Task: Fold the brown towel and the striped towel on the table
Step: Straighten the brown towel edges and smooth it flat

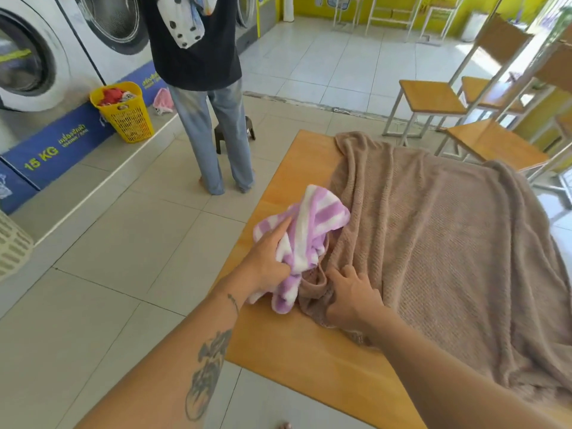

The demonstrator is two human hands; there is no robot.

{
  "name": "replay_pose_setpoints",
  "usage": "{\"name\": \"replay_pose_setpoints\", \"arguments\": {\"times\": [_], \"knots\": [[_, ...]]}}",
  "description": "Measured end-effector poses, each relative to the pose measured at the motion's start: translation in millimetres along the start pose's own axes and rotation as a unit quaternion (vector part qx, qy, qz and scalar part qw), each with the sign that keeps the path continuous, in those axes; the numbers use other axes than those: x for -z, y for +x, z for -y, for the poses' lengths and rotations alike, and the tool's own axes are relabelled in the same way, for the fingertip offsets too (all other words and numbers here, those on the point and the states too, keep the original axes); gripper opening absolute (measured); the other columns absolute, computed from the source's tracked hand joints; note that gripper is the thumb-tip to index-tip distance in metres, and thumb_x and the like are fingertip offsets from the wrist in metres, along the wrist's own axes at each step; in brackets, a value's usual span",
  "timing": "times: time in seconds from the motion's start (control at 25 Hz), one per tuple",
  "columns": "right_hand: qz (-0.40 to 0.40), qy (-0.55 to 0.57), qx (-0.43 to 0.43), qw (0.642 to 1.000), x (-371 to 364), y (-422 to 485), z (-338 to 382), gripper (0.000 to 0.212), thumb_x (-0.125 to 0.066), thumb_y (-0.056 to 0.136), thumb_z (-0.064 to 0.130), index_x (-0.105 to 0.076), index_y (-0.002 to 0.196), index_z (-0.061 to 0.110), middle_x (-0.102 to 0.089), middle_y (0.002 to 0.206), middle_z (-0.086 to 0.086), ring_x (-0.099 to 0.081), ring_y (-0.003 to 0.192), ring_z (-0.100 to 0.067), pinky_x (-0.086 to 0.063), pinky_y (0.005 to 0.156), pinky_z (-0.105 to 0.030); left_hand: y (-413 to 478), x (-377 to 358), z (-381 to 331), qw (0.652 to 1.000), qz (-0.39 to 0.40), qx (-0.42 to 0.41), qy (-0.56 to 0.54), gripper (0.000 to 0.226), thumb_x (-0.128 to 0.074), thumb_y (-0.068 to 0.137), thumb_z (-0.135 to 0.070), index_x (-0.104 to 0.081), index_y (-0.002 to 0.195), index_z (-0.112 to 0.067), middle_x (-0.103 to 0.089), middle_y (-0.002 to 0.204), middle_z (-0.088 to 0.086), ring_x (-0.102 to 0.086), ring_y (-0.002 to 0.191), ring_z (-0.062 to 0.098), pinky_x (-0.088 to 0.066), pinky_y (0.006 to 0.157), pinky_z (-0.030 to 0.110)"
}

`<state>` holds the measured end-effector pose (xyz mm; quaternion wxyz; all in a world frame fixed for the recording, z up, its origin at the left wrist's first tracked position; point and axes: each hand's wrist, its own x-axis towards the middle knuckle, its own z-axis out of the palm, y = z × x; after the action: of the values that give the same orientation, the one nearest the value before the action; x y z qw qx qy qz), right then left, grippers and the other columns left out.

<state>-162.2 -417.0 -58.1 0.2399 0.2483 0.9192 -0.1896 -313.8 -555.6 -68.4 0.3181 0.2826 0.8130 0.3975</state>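
Nearby, blue panel (pixel 66 143) reads "15 KG"; left hand (pixel 266 262) grips striped towel (pixel 315 219).

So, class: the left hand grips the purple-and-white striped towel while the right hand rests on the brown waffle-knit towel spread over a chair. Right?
One slip: the head view shows the brown waffle-knit towel spread over the orange wooden table, not a chair. The rest stands.

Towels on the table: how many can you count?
2. The striped towel lies bunched at the left edge of the table in the left hand; the brown towel spreads over most of it.
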Motion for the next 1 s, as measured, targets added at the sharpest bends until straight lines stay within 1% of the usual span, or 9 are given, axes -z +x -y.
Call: {"name": "replay_pose_setpoints", "arguments": {"times": [0.08,0.2,0.36,0.44,0.52,0.64,0.72,0.84,1.0], "knots": [[-0.01,0.061,-0.017,0.998,3,-1,-7,0.077,-0.056,0.071,0.03,-0.031,0.143,0.029,-0.035,0.135,-0.003,-0.033,0.13,-0.034,-0.041,0.101,-0.053,11,-1,-5,0.996,0.079,0.051,0.001,0.107,-0.059,0.062,-0.024,-0.013,0.158,-0.032,-0.027,0.16,-0.002,-0.029,0.144,0.017,-0.033,0.108,0.028],[-0.023,0.138,-0.013,0.99,5,1,-15,0.073,-0.048,0.065,0.029,-0.039,0.137,0.027,-0.044,0.131,-0.002,-0.039,0.128,-0.032,-0.041,0.103,-0.048,17,-2,-5,0.99,0.077,0.114,0.042,0.099,-0.061,0.069,-0.026,-0.018,0.158,-0.03,-0.035,0.154,0.007,-0.042,0.133,0.025,-0.041,0.099,0.031],[-0.023,0.14,-0.006,0.99,4,1,-22,0.078,-0.049,0.068,0.025,-0.036,0.144,0.025,-0.043,0.139,-0.001,-0.04,0.131,-0.03,-0.042,0.106,-0.048,12,1,-6,0.963,0.075,0.176,0.188,0.09,-0.06,0.084,-0.025,-0.008,0.157,-0.036,-0.009,0.161,0.015,-0.027,0.143,0.039,-0.036,0.106,0.039],[-0.034,0.152,0.008,0.988,4,-3,-24,0.077,-0.052,0.071,0.022,-0.036,0.147,0.025,-0.043,0.143,0.0,-0.04,0.133,-0.027,-0.041,0.108,-0.045,9,4,-12,0.959,0.076,0.193,0.194,0.09,-0.06,0.083,-0.028,-0.009,0.156,-0.038,-0.007,0.161,0.013,-0.022,0.144,0.04,-0.033,0.108,0.04],[-0.066,0.18,0.021,0.981,7,-10,-29,0.066,-0.054,0.079,0.015,-0.043,0.143,0.025,-0.047,0.141,0.002,-0.045,0.128,-0.022,-0.044,0.103,-0.04,3,6,-26,0.958,0.04,0.193,0.209,0.084,-0.058,0.081,-0.032,-0.018,0.155,-0.038,-0.015,0.158,0.012,-0.019,0.144,0.039,-0.03,0.113,0.045],[-0.133,0.214,0.032,0.967,11,-32,-50,0.049,-0.049,0.085,0.008,-0.054,0.131,0.023,-0.056,0.126,0.002,-0.054,0.108,-0.017,-0.047,0.087,-0.031,-7,1,-52,0.956,-0.12,0.096,0.251,0.053,-0.052,0.084,-0.027,-0.046,0.137,-0.027,-0.041,0.139,0.009,-0.037,0.131,0.035,-0.038,0.106,0.049],[-0.158,0.22,0.018,0.963,12,-56,-77,0.043,-0.049,0.087,0.008,-0.056,0.127,0.024,-0.057,0.119,0.003,-0.056,0.106,-0.016,-0.048,0.087,-0.032,-12,-15,-69,0.956,-0.174,-0.013,0.234,0.04,-0.051,0.087,-0.018,-0.056,0.127,-0.022,-0.051,0.129,0.008,-0.047,0.121,0.032,-0.042,0.1,0.046],[-0.178,0.216,-0.029,0.96,10,-96,-131,0.042,-0.051,0.088,0.009,-0.056,0.126,0.026,-0.056,0.121,0.005,-0.055,0.11,-0.016,-0.048,0.092,-0.034,-20,-62,-95,0.964,-0.129,-0.141,0.184,0.033,-0.051,0.086,-0.012,-0.063,0.116,-0.02,-0.061,0.11,0.003,-0.058,0.105,0.024,-0.048,0.092,0.039],[-0.213,0.2,-0.091,0.952,4,-158,-215,0.036,-0.05,0.09,0.015,-0.06,0.123,0.024,-0.058,0.12,0.002,-0.054,0.113,-0.019,-0.044,0.09,-0.031,-42,-163,-128,0.955,-0.002,-0.222,0.196,0.033,-0.048,0.089,-0.012,-0.063,0.116,-0.023,-0.059,0.103,-0.006,-0.055,0.095,0.014,-0.048,0.088,0.035]]}}
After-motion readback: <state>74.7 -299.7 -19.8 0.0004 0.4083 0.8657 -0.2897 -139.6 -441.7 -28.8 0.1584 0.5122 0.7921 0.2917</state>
